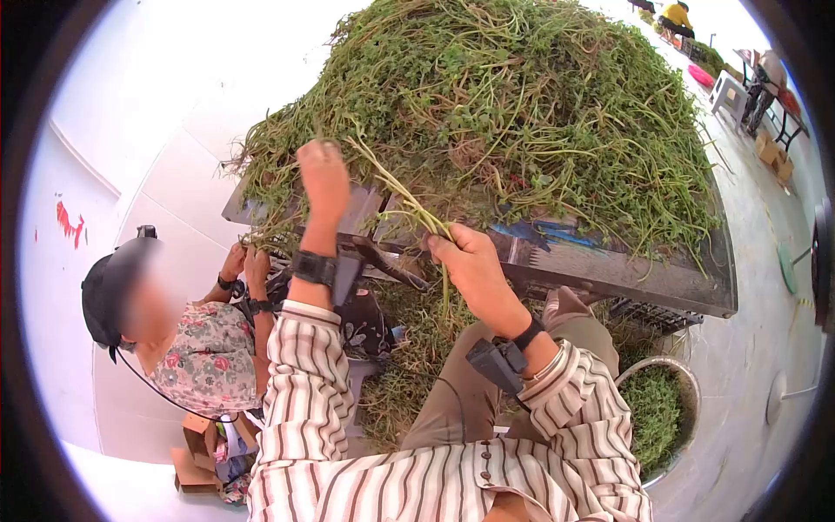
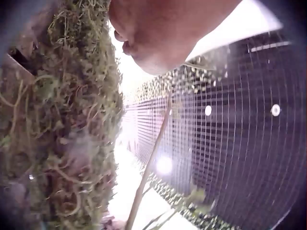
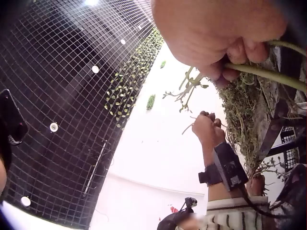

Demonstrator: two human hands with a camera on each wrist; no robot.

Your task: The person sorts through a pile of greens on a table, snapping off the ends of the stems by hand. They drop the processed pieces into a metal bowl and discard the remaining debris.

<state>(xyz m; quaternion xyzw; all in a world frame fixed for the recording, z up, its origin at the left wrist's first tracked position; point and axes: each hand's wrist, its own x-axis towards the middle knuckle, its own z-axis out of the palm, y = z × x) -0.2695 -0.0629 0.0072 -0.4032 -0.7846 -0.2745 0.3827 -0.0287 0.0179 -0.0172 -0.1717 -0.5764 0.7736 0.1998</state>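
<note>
My right hand (image 1: pixel 474 265) pinches a small bunch of long green plant stems (image 1: pixel 396 187) between thumb and fingers. The stems slant up and left over the table's near edge, their far ends close to my left hand (image 1: pixel 323 178). That hand is raised with curled fingers, and a thin sprig (image 3: pixel 187 126) juts from its fingertips in the right wrist view. Behind both hands rises a large heap of leafy green plants (image 1: pixel 504 104). In the left wrist view a single bare stem (image 2: pixel 151 160) crosses below the curled fingers.
The heap covers most of a dark table (image 1: pixel 626 283). Loose plants (image 1: pixel 400 391) lie on the floor by my legs. A round tub (image 1: pixel 693 391) of greens stands at my right. Another person (image 1: pixel 209 348) sits at my left, near cardboard boxes (image 1: pixel 198 457). A black crate (image 1: pixel 657 317) is under the table.
</note>
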